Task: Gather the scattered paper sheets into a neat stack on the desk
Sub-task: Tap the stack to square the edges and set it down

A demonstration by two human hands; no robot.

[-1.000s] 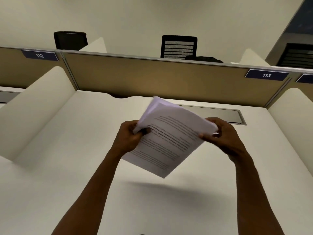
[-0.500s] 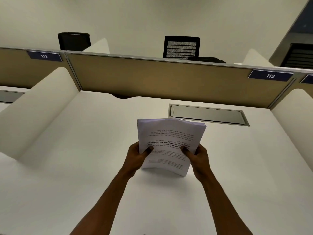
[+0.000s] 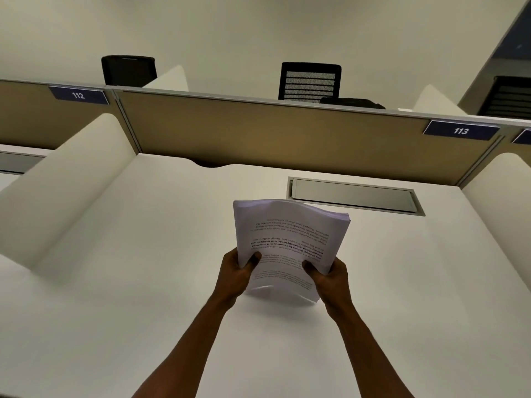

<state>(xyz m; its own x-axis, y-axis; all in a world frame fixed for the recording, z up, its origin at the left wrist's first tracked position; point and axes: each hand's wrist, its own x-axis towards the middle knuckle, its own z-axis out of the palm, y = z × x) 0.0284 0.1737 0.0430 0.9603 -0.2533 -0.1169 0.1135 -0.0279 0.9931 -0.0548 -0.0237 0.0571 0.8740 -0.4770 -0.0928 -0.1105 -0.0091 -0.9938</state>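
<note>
The paper stack (image 3: pixel 288 242) stands on edge on the white counter (image 3: pixel 143 254), just in front of the grey metal hatch (image 3: pixel 355 196) set into the counter surface. Its lower edge meets the counter; the upper part leans away from the person, toward the hatch. The sheets are white, printed in black text that reads upside down from this view, with some bold lines near the middle of the top page. The stack bows: the top edge curves in an arch, and the lower edge bulges forward. Sheet edges at the upper right corner are fanned slightly and not fully flush.

The left hand (image 3: pixel 237 272) grips the stack's lower left side, thumb pressed across the front page. The right hand (image 3: pixel 330 278) grips the lower right side in the same manner, thumb on the front. Both hands are clenched on the paper.

Behind the hatch rises a tan partition (image 3: pixel 273 133) carrying a blue label "113" (image 3: pixel 461 130).
</note>
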